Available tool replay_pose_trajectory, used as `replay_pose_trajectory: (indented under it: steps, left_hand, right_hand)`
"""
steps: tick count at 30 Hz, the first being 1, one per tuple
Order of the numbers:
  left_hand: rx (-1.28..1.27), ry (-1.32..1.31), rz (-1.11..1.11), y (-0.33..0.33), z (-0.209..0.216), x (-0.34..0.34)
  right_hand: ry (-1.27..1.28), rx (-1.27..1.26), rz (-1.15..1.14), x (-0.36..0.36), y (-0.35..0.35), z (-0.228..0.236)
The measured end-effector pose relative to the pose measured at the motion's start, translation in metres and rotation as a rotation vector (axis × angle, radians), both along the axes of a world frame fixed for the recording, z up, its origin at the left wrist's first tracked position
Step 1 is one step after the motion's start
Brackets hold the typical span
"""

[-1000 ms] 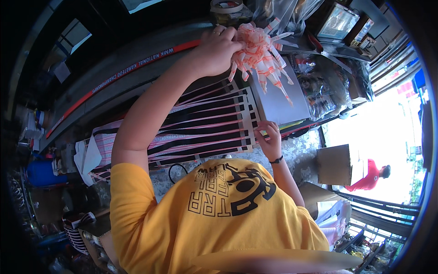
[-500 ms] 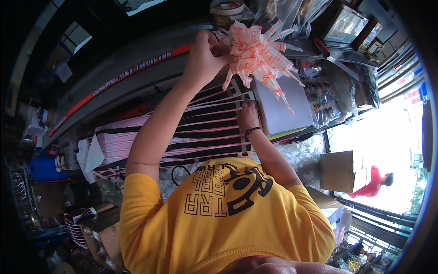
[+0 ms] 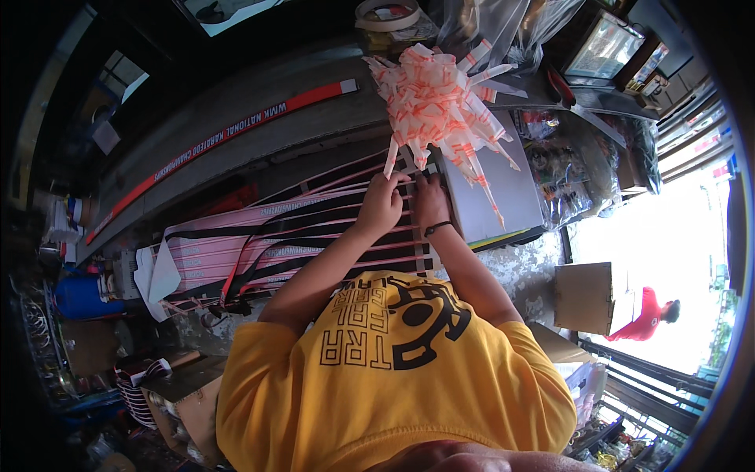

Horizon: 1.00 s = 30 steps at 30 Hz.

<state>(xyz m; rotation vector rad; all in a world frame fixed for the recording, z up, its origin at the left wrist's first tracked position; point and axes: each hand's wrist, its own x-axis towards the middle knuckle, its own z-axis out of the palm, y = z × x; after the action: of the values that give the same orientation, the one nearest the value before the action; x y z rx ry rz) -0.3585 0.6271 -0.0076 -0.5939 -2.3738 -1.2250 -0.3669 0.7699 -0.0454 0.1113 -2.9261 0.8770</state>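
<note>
Several black and pink printed ribbons (image 3: 311,223) lie side by side over a long flat work surface. Close to their right-hand ends, my left hand (image 3: 381,206) is closed in a pinch; whatever its fingertips hold is too small to make out. Just to the right, my right hand (image 3: 432,206), with a dark band on the wrist, has its fingers curled together at the ribbon ends, and what they grip is hidden. Beyond both hands sticks up a bushy cluster of white strips with orange-red marks (image 3: 440,102). A pale flat sheet (image 3: 497,197) lies to the right.
A red printed ribbon (image 3: 228,134) stretches along the dark ledge behind. A tape roll (image 3: 387,16) and scissors (image 3: 563,88) are at the back. Clear-wrapped packets (image 3: 562,169) sit at right. Further right are a cardboard box (image 3: 583,299) and a person in red (image 3: 641,316).
My left hand has left the strip cluster and come down beside my right hand at the ribbon ends. A black ribbon with a red part now loops loosely across the others at left.
</note>
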Motion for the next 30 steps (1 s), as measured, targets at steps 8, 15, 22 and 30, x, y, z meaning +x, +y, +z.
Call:
replay_pose_trajectory:
  steps: [8, 15, 22, 30]
  left_hand:
    - [-0.007, -0.446, -0.213, 0.0, -0.063, -0.052]
    - [-0.069, -0.557, -0.208, 0.006, -0.055, -0.065]
    - [-0.011, -0.69, -0.26, 0.0, -0.04, -0.071]
    - [-0.04, -0.796, -0.241, -0.002, -0.025, -0.072]
  right_hand:
    - [0.027, -0.129, -0.024, -0.001, 0.002, -0.001]
    - [0.127, -0.244, -0.04, 0.0, 0.004, -0.007]
    - [0.115, -0.313, -0.088, 0.001, 0.005, -0.005]
    - [0.151, -0.336, -0.101, 0.004, 0.002, -0.005]
